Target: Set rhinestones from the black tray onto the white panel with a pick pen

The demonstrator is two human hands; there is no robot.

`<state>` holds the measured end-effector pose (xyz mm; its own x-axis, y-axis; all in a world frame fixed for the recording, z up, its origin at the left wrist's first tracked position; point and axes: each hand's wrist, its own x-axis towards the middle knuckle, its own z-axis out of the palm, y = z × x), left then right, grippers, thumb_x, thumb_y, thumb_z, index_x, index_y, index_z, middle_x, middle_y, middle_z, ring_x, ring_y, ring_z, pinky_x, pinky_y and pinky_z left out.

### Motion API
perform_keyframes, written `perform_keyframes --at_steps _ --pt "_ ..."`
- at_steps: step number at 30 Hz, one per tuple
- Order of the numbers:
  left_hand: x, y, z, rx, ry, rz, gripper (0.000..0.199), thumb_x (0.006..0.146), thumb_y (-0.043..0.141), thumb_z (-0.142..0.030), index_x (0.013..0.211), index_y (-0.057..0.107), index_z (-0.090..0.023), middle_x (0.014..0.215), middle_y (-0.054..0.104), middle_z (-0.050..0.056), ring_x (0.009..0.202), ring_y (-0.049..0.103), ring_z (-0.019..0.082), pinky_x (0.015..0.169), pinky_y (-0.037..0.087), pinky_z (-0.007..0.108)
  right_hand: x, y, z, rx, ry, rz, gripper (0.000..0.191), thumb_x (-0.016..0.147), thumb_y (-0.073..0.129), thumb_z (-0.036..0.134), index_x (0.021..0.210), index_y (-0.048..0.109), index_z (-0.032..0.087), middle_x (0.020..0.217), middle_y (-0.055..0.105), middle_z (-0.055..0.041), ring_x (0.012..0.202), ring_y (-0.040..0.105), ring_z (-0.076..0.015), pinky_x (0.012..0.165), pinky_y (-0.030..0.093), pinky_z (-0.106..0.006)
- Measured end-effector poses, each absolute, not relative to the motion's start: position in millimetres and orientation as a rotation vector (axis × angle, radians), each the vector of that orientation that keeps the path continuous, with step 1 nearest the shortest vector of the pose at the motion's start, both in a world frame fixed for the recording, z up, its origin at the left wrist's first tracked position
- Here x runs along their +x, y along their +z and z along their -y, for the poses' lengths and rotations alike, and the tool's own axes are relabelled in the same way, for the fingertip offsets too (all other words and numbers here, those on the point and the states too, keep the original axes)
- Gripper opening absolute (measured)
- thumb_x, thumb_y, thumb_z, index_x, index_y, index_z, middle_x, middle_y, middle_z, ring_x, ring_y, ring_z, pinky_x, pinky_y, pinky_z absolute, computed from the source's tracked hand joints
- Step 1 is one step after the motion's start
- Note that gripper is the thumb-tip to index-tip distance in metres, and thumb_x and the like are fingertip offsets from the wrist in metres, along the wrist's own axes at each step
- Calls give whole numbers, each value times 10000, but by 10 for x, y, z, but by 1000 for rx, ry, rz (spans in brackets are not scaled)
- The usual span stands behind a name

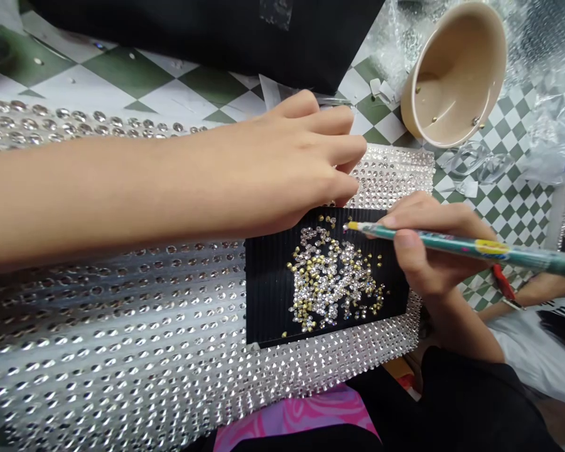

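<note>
A loose pile of clear and gold rhinestones (329, 282) lies on a black ribbed card (268, 295). My right hand (435, 251) is shut on a green patterned pencil (433, 238), and its yellow tip (353, 226) is just above the pile's top edge, by a few stray stones. My left hand (306, 147) reaches in from the left. Its slightly curled fingers rest at the card's far edge on a silvery sheet of rhinestones in rows (122, 326), and nothing shows in them. The sheet surrounds the card.
A beige bowl (452, 75) lies tipped at the back right, with a few stones inside, among bubble wrap (541, 94). A black bag (193, 37) sits on green-and-white checkered cloth (122, 75). Another person's forearm (537, 290) is at the right, beside a red-handled tool (501, 282).
</note>
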<state>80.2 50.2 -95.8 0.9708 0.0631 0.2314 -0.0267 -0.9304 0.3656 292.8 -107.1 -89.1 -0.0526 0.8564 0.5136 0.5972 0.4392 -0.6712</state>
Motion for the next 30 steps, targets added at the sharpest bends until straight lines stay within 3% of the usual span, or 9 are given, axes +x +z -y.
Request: perform_keyframes --at_steps 5,8,14,19,24,30 --pt "798 -972 -528 2671 350 -3 465 993 284 -132 1014 746 -174 1087 588 72 1293 519 274 1117 391 544 3070 -963 852 -1316 27 1499 72 1005 760 316 968 801 270 760 713 -9 585 670 -165 494 530 -365" --pt "786 -975 -544 2693 392 56 454 966 274 -102 1001 722 -168 1030 555 67 1270 532 279 1060 424 544 3163 -1021 665 -1272 -75 1548 197 1000 790 398 897 770 231 732 696 10 568 684 -136 492 513 -306" --pt "780 -980 -541 2751 417 28 417 954 308 -78 1015 705 -189 998 561 58 1250 560 279 1061 477 539 3204 -1069 497 -1248 -11 1673 158 1030 740 241 886 740 176 746 702 20 640 690 -88 599 538 -245" --pt "790 -978 -515 2767 434 40 411 957 319 -75 1011 703 -212 996 576 61 1219 589 283 1042 506 535 3188 -1029 529 -1265 137 1714 126 1050 702 234 926 723 239 771 672 41 673 673 -103 631 551 -277" --pt "791 -983 -530 2781 360 10 454 970 322 -90 1064 745 -228 988 577 60 1328 564 310 1108 490 547 3187 -1021 528 -1307 117 1728 121 1019 704 210 903 711 243 747 682 49 650 668 -96 610 549 -264" --pt "786 -1005 -533 2757 381 -5 449 976 337 -106 1068 755 -239 1078 611 51 1327 565 284 1121 466 528 3129 -972 603 -1194 -38 1642 102 957 693 232 864 733 217 713 690 22 577 652 -113 502 499 -293"
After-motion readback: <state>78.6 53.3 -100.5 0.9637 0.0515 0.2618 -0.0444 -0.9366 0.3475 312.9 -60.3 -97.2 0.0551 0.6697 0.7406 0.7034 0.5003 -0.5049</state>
